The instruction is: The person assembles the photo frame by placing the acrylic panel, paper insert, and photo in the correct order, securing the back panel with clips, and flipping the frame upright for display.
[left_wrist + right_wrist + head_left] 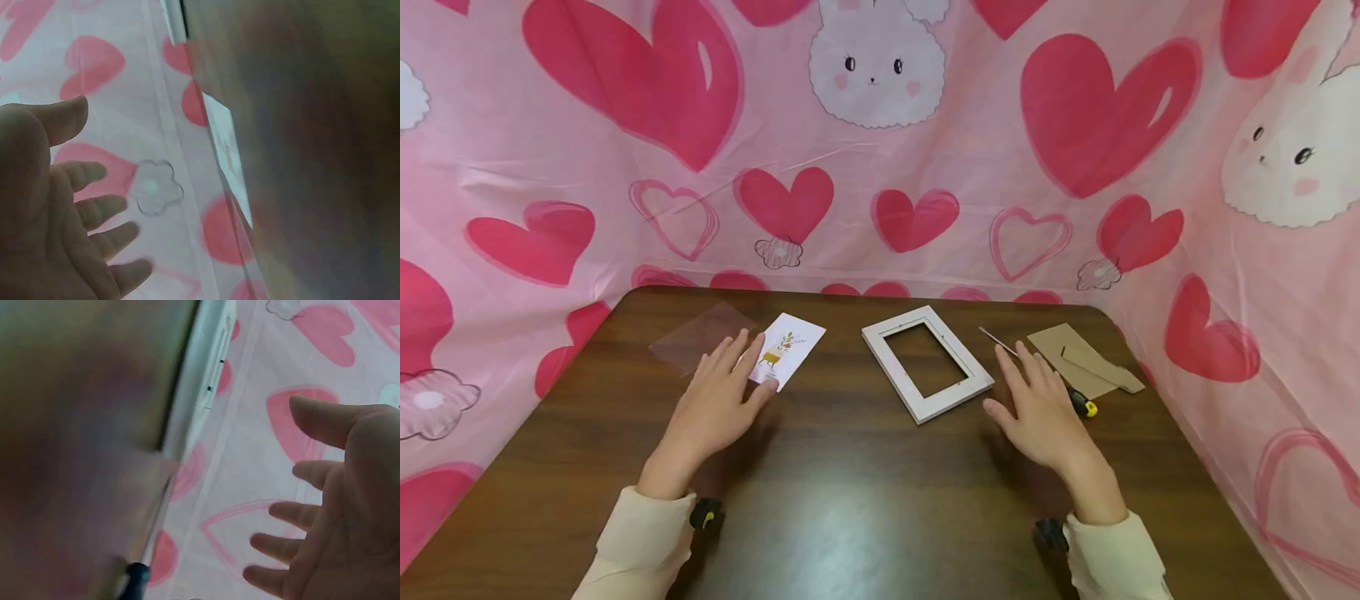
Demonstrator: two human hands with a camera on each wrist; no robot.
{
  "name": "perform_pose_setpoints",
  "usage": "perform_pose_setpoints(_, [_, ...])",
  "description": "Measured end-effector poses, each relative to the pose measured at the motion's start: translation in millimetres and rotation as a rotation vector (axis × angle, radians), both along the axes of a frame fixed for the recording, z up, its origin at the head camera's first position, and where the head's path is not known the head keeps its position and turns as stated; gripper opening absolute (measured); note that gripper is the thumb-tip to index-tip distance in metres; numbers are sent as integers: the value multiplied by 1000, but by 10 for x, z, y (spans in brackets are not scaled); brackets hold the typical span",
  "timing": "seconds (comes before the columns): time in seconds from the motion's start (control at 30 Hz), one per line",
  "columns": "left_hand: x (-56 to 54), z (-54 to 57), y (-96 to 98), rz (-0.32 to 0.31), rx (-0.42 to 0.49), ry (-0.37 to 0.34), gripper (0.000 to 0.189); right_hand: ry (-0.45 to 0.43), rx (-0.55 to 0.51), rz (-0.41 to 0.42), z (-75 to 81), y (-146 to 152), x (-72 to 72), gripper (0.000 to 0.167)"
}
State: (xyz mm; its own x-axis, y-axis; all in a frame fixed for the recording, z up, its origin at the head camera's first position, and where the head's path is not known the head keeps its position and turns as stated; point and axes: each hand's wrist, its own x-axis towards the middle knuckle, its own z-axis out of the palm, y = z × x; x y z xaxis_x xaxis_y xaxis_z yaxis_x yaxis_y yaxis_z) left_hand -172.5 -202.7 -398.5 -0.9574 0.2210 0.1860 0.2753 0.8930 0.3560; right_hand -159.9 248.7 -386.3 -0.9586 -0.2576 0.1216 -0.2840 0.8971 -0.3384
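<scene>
My left hand [718, 404] hovers over the table with fingers straight and spread, holding nothing. Just beyond its fingertips lies a white card [793, 346] printed with a flower picture, also seen edge-on in the left wrist view [228, 153]. A clear sheet [700, 329] lies behind that hand, partly covered by it. On the other side, my right hand [1037, 408] is likewise extended and holds nothing. To its left a white picture frame [953, 347] lies flat, its middle open. A screwdriver [1084, 405] with black and yellow handle is partly hidden by the right hand.
At the right, a brown backing board [1048, 339] with a stand strip [1101, 371] lies near the table's edge. The brown wooden table [842, 500] is bordered by a pink cloth [925, 150] with hearts and rabbits.
</scene>
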Motion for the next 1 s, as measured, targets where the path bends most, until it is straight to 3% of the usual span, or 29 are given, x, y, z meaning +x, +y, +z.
perform_pose_setpoints(0.2, [-187,57,201,-71,153,-53,63,-10,-45,113,179,99,-320,68])
perform_pose_setpoints(0.4, [-423,-14,471,-126,348,-136,43,-83,-80,121,162,95,-693,58])
perform_pose_setpoints(0.5, [-499,-56,617,-124,443,-227,39,-109,-93,113,120,59,-861,52])
perform_pose_setpoints(0.73, [-621,-184,984,-103,778,-502,36,-160,-123,92,10,4,-1142,44])
perform_pose_setpoints(1.0, [-679,-281,1306,-47,857,-656,32,-231,-111,50,-203,-28,-1332,43])
